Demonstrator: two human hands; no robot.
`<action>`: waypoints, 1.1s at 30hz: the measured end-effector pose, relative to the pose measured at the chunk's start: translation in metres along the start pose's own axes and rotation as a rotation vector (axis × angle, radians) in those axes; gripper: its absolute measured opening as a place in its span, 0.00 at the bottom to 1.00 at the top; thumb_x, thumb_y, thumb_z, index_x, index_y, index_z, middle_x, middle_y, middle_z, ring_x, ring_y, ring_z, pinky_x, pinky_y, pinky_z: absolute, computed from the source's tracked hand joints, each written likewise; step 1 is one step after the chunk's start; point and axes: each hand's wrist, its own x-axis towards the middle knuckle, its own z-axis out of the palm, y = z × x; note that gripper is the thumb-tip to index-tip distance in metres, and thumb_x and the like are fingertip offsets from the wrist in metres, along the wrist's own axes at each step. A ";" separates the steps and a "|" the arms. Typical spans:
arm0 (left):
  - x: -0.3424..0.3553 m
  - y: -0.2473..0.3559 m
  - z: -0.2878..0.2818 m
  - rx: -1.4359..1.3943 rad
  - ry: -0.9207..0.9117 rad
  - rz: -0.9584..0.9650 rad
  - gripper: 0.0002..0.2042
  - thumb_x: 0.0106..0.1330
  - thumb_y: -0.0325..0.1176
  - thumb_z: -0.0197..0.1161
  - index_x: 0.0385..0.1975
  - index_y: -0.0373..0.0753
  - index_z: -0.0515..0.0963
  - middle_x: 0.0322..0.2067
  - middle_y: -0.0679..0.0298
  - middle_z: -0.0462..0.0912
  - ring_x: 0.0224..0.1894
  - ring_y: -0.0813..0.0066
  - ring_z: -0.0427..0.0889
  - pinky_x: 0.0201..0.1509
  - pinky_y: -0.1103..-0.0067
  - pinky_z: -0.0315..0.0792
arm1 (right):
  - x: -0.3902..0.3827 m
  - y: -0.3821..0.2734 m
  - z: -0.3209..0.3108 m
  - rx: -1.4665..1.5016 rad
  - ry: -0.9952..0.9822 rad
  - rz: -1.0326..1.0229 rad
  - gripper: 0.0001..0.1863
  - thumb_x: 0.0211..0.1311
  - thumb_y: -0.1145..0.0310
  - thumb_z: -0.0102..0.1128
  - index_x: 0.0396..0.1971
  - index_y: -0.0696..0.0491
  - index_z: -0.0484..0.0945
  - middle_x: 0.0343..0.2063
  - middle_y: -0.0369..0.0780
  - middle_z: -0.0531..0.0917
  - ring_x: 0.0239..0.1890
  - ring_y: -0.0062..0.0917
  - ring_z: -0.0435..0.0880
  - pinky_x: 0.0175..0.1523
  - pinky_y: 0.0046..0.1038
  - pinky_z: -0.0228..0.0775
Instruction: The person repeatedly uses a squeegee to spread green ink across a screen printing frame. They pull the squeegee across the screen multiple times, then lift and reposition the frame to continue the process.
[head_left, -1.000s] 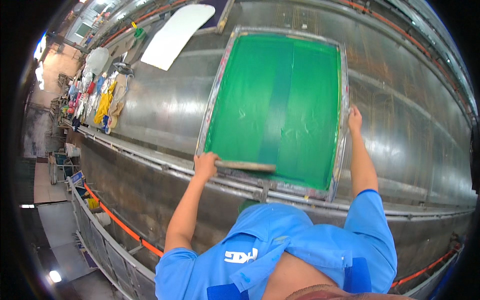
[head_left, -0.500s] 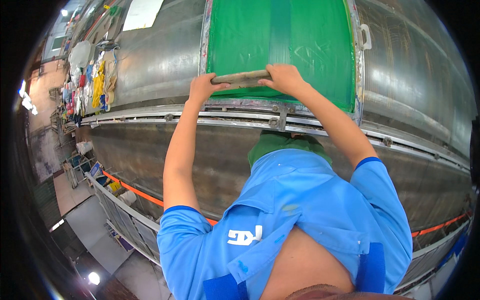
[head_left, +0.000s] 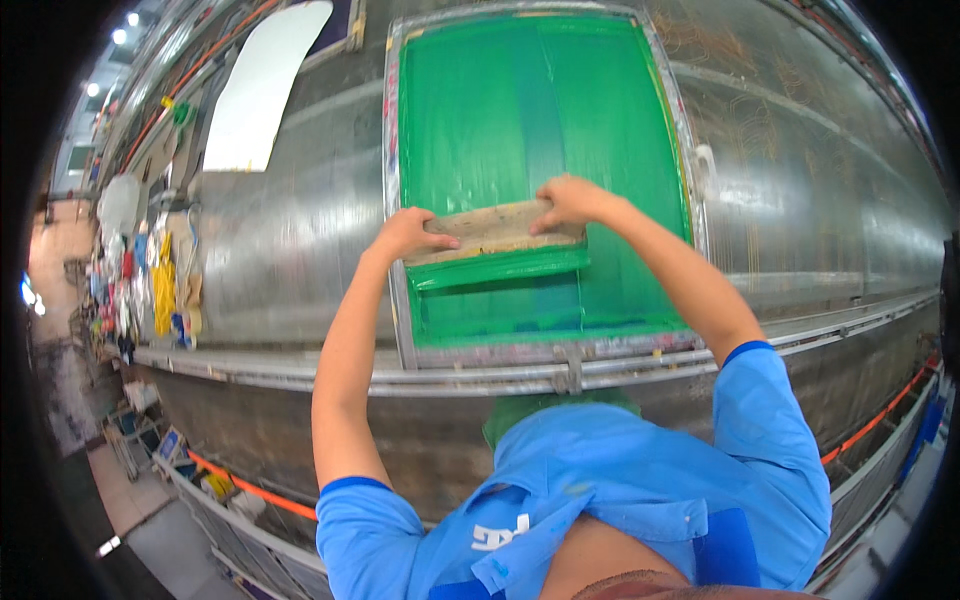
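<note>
A wide squeegee (head_left: 487, 229) with a wooden handle lies across the left part of a green printing screen (head_left: 490, 110). My left hand (head_left: 405, 235) grips its left end, thumb on the near side. At the opposite end my right hand (head_left: 575, 206) is closed round the wood. The squeegee leans so that its broad wooden side shows, and its lower strip, coated in wet-looking green, faces me. Around the screen runs a paint-stained metal frame (head_left: 392, 160).
The screen sits on a long metal table (head_left: 780, 190) with a rail (head_left: 470, 380) along its near edge. A white sheet (head_left: 258, 95) lies at the far left. Cloths and gloves (head_left: 165, 275) hang at the left end. Behind me runs a metal railing (head_left: 240, 530).
Both hands have carried the squeegee away from the frame's near edge, farther up the screen. It now leans with its broad side showing. The view has shifted, revealing the frame's far edge.
</note>
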 end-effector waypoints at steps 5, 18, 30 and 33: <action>0.127 -0.002 -0.124 0.081 0.224 0.084 0.27 0.46 0.59 0.75 0.34 0.41 0.85 0.30 0.55 0.85 0.37 0.56 0.84 0.42 0.65 0.75 | 0.119 0.061 -0.139 -0.126 0.190 -0.020 0.26 0.40 0.54 0.78 0.39 0.56 0.86 0.36 0.48 0.87 0.40 0.42 0.86 0.46 0.39 0.77; 0.320 -0.038 -0.193 0.115 0.413 0.016 0.19 0.50 0.39 0.72 0.46 0.54 0.86 0.41 0.59 0.88 0.46 0.58 0.86 0.51 0.67 0.78 | 0.256 0.128 -0.191 -0.287 0.518 0.291 0.19 0.45 0.64 0.72 0.42 0.41 0.88 0.37 0.42 0.88 0.44 0.39 0.85 0.50 0.40 0.79; 0.038 -0.024 0.023 0.016 0.573 0.157 0.23 0.44 0.23 0.68 0.43 0.52 0.87 0.48 0.71 0.87 0.48 0.66 0.82 0.52 0.69 0.70 | 0.018 0.009 0.031 -0.209 0.589 0.137 0.20 0.41 0.74 0.68 0.40 0.47 0.86 0.39 0.35 0.83 0.44 0.33 0.80 0.51 0.35 0.76; -0.066 -0.004 0.089 0.025 0.554 0.108 0.24 0.43 0.21 0.67 0.43 0.52 0.86 0.49 0.72 0.86 0.51 0.67 0.81 0.53 0.69 0.69 | -0.061 -0.030 0.095 -0.139 0.647 0.063 0.20 0.37 0.76 0.69 0.37 0.48 0.85 0.38 0.36 0.82 0.43 0.34 0.79 0.48 0.35 0.75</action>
